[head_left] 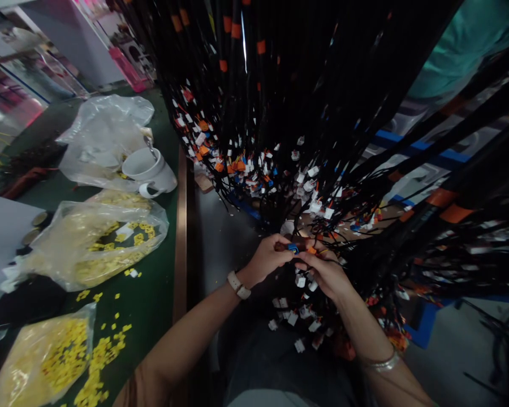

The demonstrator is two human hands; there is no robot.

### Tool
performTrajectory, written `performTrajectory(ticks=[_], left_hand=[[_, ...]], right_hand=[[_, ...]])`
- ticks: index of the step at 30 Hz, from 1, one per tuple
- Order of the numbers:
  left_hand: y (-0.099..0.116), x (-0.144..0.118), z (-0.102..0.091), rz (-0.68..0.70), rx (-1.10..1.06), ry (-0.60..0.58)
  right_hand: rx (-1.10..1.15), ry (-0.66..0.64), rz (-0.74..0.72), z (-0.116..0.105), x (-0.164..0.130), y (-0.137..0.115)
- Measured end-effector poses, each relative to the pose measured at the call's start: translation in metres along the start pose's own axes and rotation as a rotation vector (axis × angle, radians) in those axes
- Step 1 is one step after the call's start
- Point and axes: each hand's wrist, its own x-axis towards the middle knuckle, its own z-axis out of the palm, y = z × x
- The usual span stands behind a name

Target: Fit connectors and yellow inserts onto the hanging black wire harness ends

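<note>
Head view. The left hand [268,257] and the right hand [327,272] are meeting just below the hanging wire bundle [305,113], both pinched closed on a small blue connector [292,248], with an orange connector [311,250] touching it on the right-hand side. Thin black leads are running from these parts up into the bundle. A watch [238,284] is sitting on the left wrist and a bracelet [382,362] on the right.

Risk, as a judgement: the connectors are lying among many loose white plugs [299,314] dangling from the same bundle, so a neighbouring lead could be caught under the fingertips and pulled, or the wrong plug taken; dim light under the bundle is making colours hard to tell apart. A tug on the leads could also swing the whole bundle.

Surroundings: left of the bundle, the green desk [152,305] is carrying a white mug [149,169], a crumpled clear bag [106,130], and two clear bags of small yellow parts [97,237] [42,362], with loose yellow parts [102,350] scattered nearby. The desk's edge and the hanging wires are crowding the hands on both sides.
</note>
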Motion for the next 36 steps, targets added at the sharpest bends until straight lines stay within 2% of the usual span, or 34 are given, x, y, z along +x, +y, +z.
performTrajectory(ticks=[4,15,20,36], left_hand=[[0.000,-0.001,-0.002,0.013,0.120,0.024],[0.004,-0.005,0.004,0.115,0.334,0.058],[0.002,-0.006,0.004,0.112,0.345,0.044],[-0.004,-0.008,0.010,0.145,0.353,0.055]], right_hand=[[-0.033,-0.030,-0.039,0.001,0.000,0.003],[-0.221,-0.013,-0.215,-0.007,0.006,0.016],[-0.287,-0.016,-0.218,-0.006,0.002,0.014],[-0.285,0.006,-0.228,-0.004,0.001,0.014]])
